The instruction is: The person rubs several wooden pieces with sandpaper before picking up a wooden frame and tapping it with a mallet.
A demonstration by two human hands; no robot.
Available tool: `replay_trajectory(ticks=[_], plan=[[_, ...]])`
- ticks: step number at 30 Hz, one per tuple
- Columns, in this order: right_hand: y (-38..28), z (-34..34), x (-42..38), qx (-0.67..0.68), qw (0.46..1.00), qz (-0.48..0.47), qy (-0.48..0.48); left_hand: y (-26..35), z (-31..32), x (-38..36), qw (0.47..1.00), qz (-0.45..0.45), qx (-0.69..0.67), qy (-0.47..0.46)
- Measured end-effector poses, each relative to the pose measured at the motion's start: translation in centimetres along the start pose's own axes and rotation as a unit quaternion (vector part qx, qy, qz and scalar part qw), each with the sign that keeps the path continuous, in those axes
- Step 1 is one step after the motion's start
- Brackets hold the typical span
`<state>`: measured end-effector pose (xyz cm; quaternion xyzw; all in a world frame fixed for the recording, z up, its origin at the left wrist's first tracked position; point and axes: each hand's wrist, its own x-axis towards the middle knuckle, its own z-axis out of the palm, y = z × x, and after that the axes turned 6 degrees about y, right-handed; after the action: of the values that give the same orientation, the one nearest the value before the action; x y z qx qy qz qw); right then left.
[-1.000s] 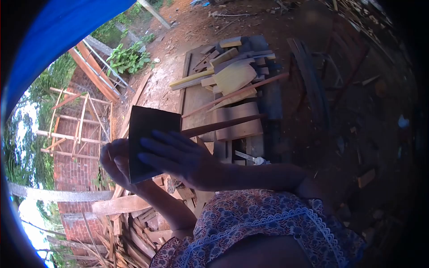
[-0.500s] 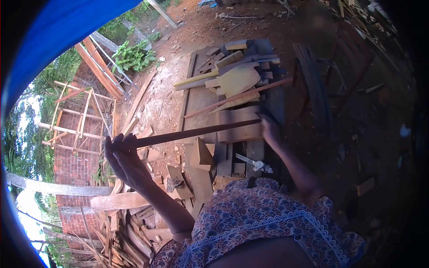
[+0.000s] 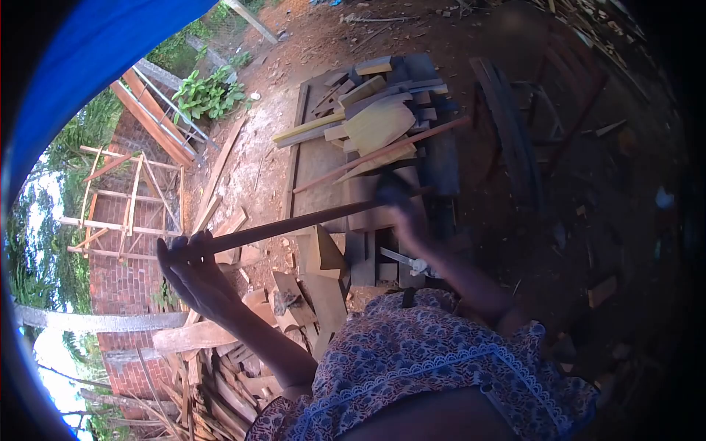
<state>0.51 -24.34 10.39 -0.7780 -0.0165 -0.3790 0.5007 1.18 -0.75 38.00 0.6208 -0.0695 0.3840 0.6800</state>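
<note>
A long, thin wooden strip (image 3: pixel 294 223) is held up in front of me, slanting slightly up to the right. My left hand (image 3: pixel 197 273) is closed around its left end. Toward the other end, my right hand (image 3: pixel 406 214) is closed at the strip, blurred by motion. Something dark shows at its fingers; whether it is a separate thing I cannot make out. A short piece of the strip sticks out beyond that hand. Just behind, a wooden board (image 3: pixel 360 220) lies on the workbench (image 3: pixel 315 173).
Several wood offcuts (image 3: pixel 379 128) and a long reddish strip (image 3: pixel 434 135) lie on the bench. Scrap wood (image 3: pixel 220 389) is heaped at lower left. A wooden frame (image 3: pixel 132 198) stands by the brick wall (image 3: pixel 125 294). At right are a dark plank (image 3: pixel 507 132) and a chair (image 3: pixel 570 92).
My right hand has slid left along the strip, leaving its far end exposed. My left hand keeps its hold and has shifted slightly left in view.
</note>
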Motion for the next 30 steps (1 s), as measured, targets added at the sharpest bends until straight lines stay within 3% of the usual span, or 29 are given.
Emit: replay_trajectory(ticks=[1, 3, 5, 6, 7, 8, 9, 10, 11, 12, 13, 14, 18, 19, 20, 21, 22, 24, 25, 29, 30], plan=[[3.9, -1.4, -1.0, 0.052, 0.987, 0.152, 0.003, 0.0, 0.0, 0.0, 1.000, 0.003, 0.004, 0.000], [13.6, -2.6, -4.8, -0.145, 0.973, 0.178, -0.031, -0.1, 0.2, 0.1, 0.999, -0.015, -0.013, 0.041], [12.1, -2.7, -2.8, -0.168, 0.976, 0.133, -0.028, -0.2, 1.1, -0.1, 0.997, -0.014, -0.033, 0.072], [9.8, -3.1, -1.5, -0.192, 0.976, 0.093, -0.028, -0.5, 1.2, -0.1, 0.996, 0.019, 0.019, 0.079], [3.1, -3.3, 2.2, -0.108, 0.989, 0.089, -0.057, -0.9, 1.3, -0.2, 0.993, 0.051, 0.070, 0.086], [-0.5, -1.7, 3.9, -0.015, 0.998, 0.050, -0.028, -1.0, 1.6, 0.0, 0.983, -0.007, -0.161, 0.089], [-2.7, 1.5, 4.3, 0.104, 0.990, 0.065, -0.063, -1.2, 1.2, 0.4, 0.983, -0.011, -0.164, 0.088], [-9.2, 0.8, 6.2, 0.207, 0.968, 0.047, -0.132, -1.5, 0.7, 1.0, 0.951, -0.008, -0.303, -0.061], [-13.7, 0.6, 7.5, 0.186, 0.970, -0.108, -0.110, -1.8, 0.5, 1.2, 0.878, -0.005, -0.431, -0.206], [-17.5, 0.8, 7.1, 0.134, 0.974, -0.108, -0.147, -1.4, 1.5, 1.0, 0.886, -0.010, -0.434, -0.166], [-20.3, 0.2, 7.3, 0.181, 0.961, -0.196, -0.066, -1.0, 2.0, 0.8, 0.884, -0.013, -0.437, -0.168], [-21.6, 0.0, 6.6, 0.181, 0.964, -0.178, -0.083, -0.7, 2.3, 0.8, 0.876, -0.025, -0.448, -0.178], [-13.6, 0.5, 4.7, 0.107, 0.979, -0.149, -0.090, -0.6, 2.7, 0.5, 0.885, -0.016, -0.434, -0.169], [-10.2, 0.8, 3.5, 0.273, 0.957, -0.053, -0.086, -0.7, 2.5, 0.4, 0.894, -0.005, -0.422, -0.152], [-3.2, 3.0, 0.2, 0.253, 0.960, 0.089, -0.081, -0.7, 2.4, 0.4, 0.902, -0.003, -0.407, -0.141], [-1.2, 0.2, 0.3, 0.039, 0.999, -0.019, -0.022, -0.9, 2.2, 0.5, 0.904, -0.004, -0.404, -0.141], [1.8, -2.2, -0.2, -0.058, 0.998, -0.026, -0.013, -1.3, 2.1, 0.7, 0.912, 0.003, -0.392, -0.125], [10.4, -4.6, -4.8, -0.126, 0.984, 0.119, -0.033, -1.4, 2.7, 1.0, 0.942, 0.028, -0.326, -0.072], [12.3, -6.6, -5.9, -0.192, 0.964, 0.173, -0.068, -1.5, 3.2, 1.4, 0.940, 0.030, -0.333, -0.075], [12.1, -11.6, -11.0, -0.210, 0.958, 0.194, 0.003, -2.1, 5.7, 1.7, 0.955, 0.017, -0.293, -0.045], [10.8, -12.8, -12.0, -0.208, 0.950, 0.232, 0.006, -2.3, 7.2, 0.6, 0.965, -0.020, -0.260, 0.002]])
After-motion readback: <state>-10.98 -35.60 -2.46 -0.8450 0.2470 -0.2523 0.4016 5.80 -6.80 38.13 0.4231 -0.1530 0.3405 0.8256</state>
